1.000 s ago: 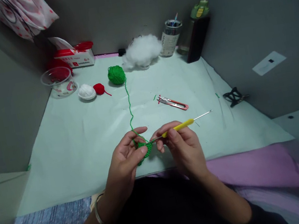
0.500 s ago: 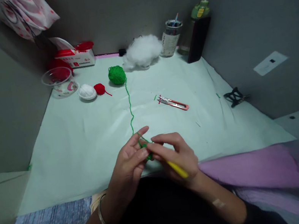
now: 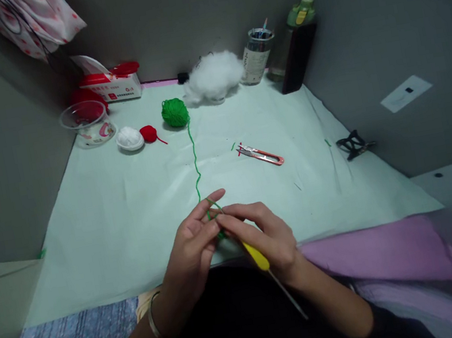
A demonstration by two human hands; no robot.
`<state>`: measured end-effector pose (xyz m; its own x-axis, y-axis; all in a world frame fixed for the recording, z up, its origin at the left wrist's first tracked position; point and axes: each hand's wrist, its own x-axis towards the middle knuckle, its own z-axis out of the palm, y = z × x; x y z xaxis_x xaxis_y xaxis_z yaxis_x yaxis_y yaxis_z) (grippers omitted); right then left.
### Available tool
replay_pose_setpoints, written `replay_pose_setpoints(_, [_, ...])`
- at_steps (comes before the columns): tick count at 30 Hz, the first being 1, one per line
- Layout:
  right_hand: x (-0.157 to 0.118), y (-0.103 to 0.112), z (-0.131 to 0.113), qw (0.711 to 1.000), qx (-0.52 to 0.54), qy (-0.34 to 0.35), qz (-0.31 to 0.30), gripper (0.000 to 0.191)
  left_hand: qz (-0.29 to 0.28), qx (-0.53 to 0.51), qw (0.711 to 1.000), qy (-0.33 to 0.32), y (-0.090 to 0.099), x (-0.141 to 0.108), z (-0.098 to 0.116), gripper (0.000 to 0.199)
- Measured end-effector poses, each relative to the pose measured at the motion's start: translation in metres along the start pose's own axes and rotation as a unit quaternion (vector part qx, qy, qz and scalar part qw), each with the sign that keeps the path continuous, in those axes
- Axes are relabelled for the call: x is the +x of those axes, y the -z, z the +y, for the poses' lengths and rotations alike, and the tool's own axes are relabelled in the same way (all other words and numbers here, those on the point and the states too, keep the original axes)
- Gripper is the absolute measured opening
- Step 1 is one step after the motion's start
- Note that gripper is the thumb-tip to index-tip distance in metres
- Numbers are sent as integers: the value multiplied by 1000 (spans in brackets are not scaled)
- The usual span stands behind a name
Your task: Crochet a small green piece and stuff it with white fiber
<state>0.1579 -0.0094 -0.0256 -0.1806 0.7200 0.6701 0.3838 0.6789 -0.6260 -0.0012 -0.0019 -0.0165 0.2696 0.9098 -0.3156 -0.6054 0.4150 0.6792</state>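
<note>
My left hand (image 3: 193,244) pinches a small green crocheted piece (image 3: 221,234), mostly hidden by the fingers, and green yarn (image 3: 196,162) loops over its raised index finger. The strand runs back to a green yarn ball (image 3: 175,113). In my right hand (image 3: 266,234) is a crochet hook with a yellow handle (image 3: 256,255); its metal rear end points down toward me, while its tip is at the green piece between both hands. The fingertips of the two hands meet there.
Thread snips (image 3: 261,154) lie right of centre, near a needle (image 3: 298,186). White (image 3: 130,139) and red (image 3: 148,133) yarn balls sit left. Behind are a plastic tub (image 3: 89,126), white stuffing (image 3: 215,76), a pen jar (image 3: 256,57) and a bottle (image 3: 300,45). A black clip (image 3: 353,145) is right.
My right hand has turned slightly, so the yellow handle has shifted left and the hook's metal rear end now shows clearly. The left hand keeps its hold on the green piece.
</note>
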Motion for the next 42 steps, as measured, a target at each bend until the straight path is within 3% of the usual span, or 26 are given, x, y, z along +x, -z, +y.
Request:
replay_pose_setpoints(3, [3,2,2,989,92,-88,73,26,-4,-50,998,25,3,4,3,32])
replay_pose_setpoints(6, [9,1,3,945,237,-200,102,21,8,-30,999,-14,4,4,3,32])
replay_pose_setpoints(10, [12,-3,2,933,263,-238,56,17,3,62,997,-43,2,-1,1,38])
replay_pose_setpoints(15, [13,-4,7,897,337,-278,65,20,6,122,991,-63,5,-4,2,39])
replay_pose_setpoints(18, [15,-2,7,890,350,-285,54,25,12,129,989,-69,8,-4,3,38])
replay_pose_setpoints(27, [5,6,-5,969,194,-153,18,23,43,166,978,-116,7,-4,2,31])
replay_pose_setpoints(35, [5,6,0,986,150,-68,-2,28,48,171,975,-134,8,-4,-1,29])
replay_pose_setpoints(39, [6,5,2,998,-10,49,-33,25,74,155,973,-151,1,-6,-3,38])
replay_pose_setpoints(42, [4,4,2,988,-98,108,-55,26,49,81,993,-74,-2,-6,-2,53])
